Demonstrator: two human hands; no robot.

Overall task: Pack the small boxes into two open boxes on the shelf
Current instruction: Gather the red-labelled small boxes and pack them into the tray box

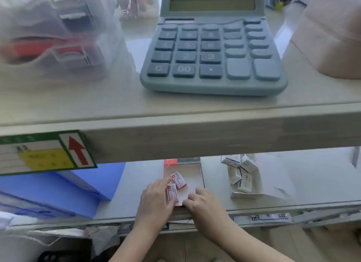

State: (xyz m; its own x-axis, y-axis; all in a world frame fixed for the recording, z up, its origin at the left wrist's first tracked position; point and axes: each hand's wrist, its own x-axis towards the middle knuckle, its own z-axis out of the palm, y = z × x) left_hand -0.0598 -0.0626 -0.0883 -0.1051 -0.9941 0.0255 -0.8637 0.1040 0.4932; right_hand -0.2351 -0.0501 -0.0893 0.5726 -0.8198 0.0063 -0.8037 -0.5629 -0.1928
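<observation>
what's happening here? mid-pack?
Yes. A person is filling two open boxes on the lower shelf. The left hand holds a small red box at the near edge of the red open box, where another red one already lies. The right hand steadies that box's front edge. The white open box to the right holds several white boxes in a loose jumble. A calculator sits on the shelf above.
</observation>
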